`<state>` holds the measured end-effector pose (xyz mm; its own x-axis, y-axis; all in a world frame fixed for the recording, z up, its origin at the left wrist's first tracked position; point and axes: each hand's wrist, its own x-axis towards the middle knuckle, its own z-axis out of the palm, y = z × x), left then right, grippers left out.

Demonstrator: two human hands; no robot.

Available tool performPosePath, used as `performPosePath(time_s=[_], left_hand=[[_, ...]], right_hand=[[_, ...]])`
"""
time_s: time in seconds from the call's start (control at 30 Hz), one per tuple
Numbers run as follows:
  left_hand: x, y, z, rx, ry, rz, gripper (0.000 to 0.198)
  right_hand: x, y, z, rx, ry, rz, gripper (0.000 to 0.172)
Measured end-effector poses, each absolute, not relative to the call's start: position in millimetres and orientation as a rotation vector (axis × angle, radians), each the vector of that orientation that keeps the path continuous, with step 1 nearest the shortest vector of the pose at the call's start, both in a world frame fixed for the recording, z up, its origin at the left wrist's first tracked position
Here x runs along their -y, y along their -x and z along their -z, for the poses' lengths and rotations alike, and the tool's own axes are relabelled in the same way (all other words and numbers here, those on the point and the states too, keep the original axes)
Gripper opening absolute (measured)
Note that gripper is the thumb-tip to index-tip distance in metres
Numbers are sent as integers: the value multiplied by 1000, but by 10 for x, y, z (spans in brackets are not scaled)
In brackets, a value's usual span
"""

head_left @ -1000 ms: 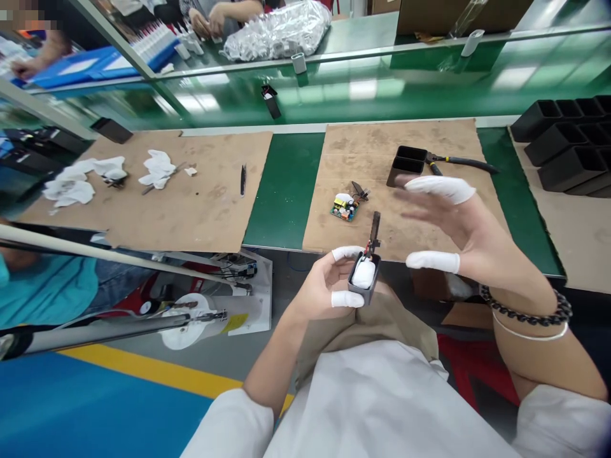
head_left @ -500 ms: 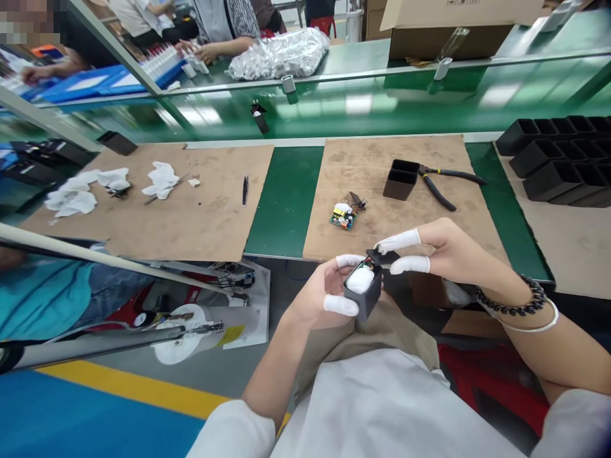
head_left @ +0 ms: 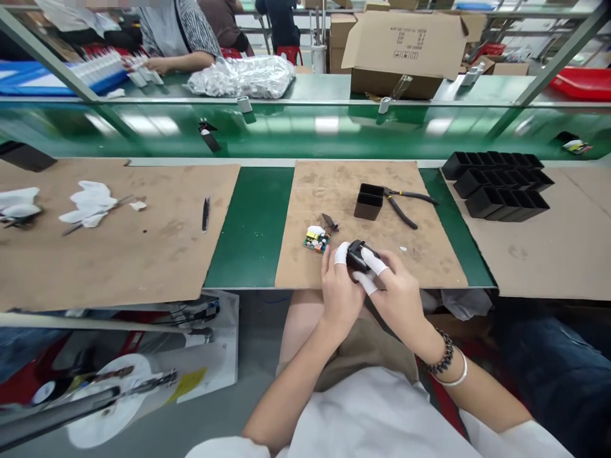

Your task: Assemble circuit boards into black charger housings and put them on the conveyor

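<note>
Both my hands grip one small black plastic case [head_left: 359, 254] just over the front edge of the bench. My left hand [head_left: 340, 289] is closed around its left side. On the right, my right hand [head_left: 389, 283] presses the case with thumb and finger in white finger cots. A black end piece sits on the case; its inside is hidden. Left of my hands lies a small circuit board [head_left: 316, 239] with a black part wired to it. Behind them stand open black cases [head_left: 368, 202], touching a pair of cutting pliers [head_left: 405, 207] with black handles.
Rows of black cases [head_left: 496, 187] stand at right on cardboard. Tweezers [head_left: 205, 214] and white cloth scraps [head_left: 90, 202] lie on the left cardboard. A green conveyor [head_left: 286, 137] runs behind, carrying a black unit [head_left: 209, 135]. Beyond it are a carton [head_left: 405, 48] and a co-worker's arm [head_left: 184, 62].
The black end piece, earlier lifted off the case with white filling showing, now sits on it. Both hands have moved up to the bench edge, and my right hand has closed onto the case.
</note>
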<state>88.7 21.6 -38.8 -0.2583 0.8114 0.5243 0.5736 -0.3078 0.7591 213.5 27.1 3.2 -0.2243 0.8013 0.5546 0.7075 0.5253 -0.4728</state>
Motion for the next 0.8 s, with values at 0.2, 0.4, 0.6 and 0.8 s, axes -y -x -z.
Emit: performPosePath(time_s=[0.2,0.4,0.6,0.8], left_hand=[[30,-554,385,-1731,-2151,-1662,57],[317,-260,443,-1849,-2114,-1681,52],[276,-245,430,-1846,-2047,-1748,40],[173,-536,253,-1626,-1967,-1695,65]], right_hand=[[-397,-2375,-269,1863,1037,-198,36],[-403,-2489,-335,1967,1024,-83,29],[-487,-2505,-132,1955,1137,-94,17],[-394,-2348,-23,1706,1112,-580,15]])
